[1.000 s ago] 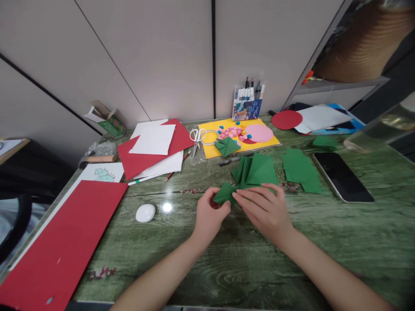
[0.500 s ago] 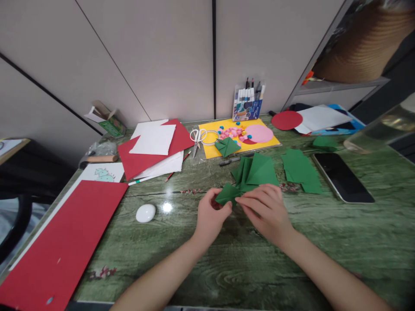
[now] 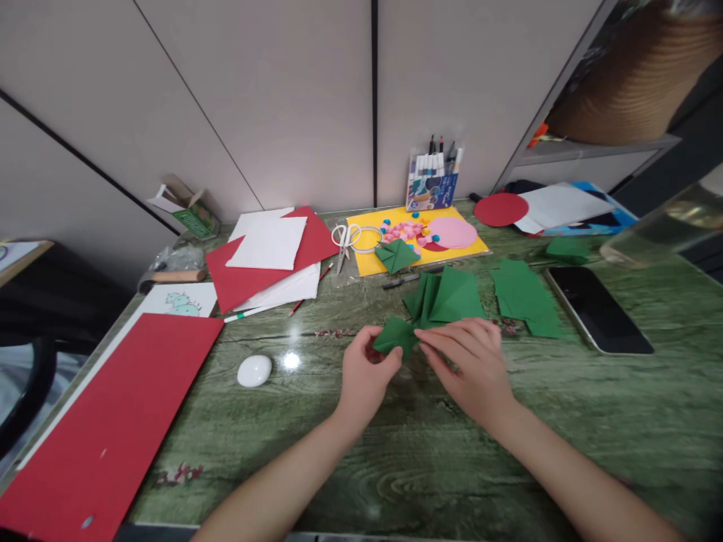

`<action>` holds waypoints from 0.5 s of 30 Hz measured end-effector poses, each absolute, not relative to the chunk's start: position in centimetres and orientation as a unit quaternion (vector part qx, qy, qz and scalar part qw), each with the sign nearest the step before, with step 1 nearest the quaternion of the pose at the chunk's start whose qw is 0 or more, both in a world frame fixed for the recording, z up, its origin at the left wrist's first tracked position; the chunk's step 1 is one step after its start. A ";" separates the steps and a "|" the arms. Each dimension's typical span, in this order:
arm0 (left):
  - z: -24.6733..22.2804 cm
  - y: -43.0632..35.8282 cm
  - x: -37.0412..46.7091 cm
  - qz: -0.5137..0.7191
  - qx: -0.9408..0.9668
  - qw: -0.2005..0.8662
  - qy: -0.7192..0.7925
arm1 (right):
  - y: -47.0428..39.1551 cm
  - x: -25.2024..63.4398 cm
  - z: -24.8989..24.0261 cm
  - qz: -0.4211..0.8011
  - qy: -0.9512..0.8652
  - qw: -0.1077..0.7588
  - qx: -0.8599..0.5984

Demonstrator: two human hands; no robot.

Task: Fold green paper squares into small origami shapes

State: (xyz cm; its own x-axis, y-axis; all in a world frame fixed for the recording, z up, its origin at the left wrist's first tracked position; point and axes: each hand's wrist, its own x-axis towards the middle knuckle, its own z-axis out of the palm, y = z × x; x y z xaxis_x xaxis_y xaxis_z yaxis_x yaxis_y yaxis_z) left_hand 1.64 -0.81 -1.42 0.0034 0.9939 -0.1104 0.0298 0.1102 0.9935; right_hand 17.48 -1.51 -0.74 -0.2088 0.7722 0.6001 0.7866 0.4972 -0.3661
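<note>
Your left hand [image 3: 366, 370] grasped the folded green paper [image 3: 394, 333] just in front of the green stack [image 3: 456, 293], apparently steadying it; your right hand [image 3: 473, 367] pinched its right end, presumably for control.

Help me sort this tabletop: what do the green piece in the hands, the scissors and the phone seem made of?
Green piece: probably matte paper, given its creases and even, shineless colour.
Scissors: likely grey metal blades, narrow and pointed; smooth white loop handles suggest plastic.
Phone: smooth, dark front, probably glass; its pale rim could be metal or plastic.
</note>
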 end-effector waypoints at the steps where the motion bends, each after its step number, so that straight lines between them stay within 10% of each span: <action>1: -1.4 -0.8 1.6 0.464 0.479 0.521 0.533 | -1.5 17.5 -0.7 -0.007 -0.774 0.380 -0.507; 15: -1.2 -0.9 1.5 0.478 0.469 0.520 0.531 | -1.5 17.9 -0.5 -0.004 -0.756 0.420 -0.502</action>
State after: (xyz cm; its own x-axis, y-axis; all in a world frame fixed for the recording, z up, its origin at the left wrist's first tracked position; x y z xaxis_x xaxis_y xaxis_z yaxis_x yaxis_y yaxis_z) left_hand 1.45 -0.94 -1.21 -0.0208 0.9944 -0.1035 0.0002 0.1035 0.9946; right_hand 17.87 -1.49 -0.52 -0.1434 0.7556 0.6392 0.7617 0.4966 -0.4162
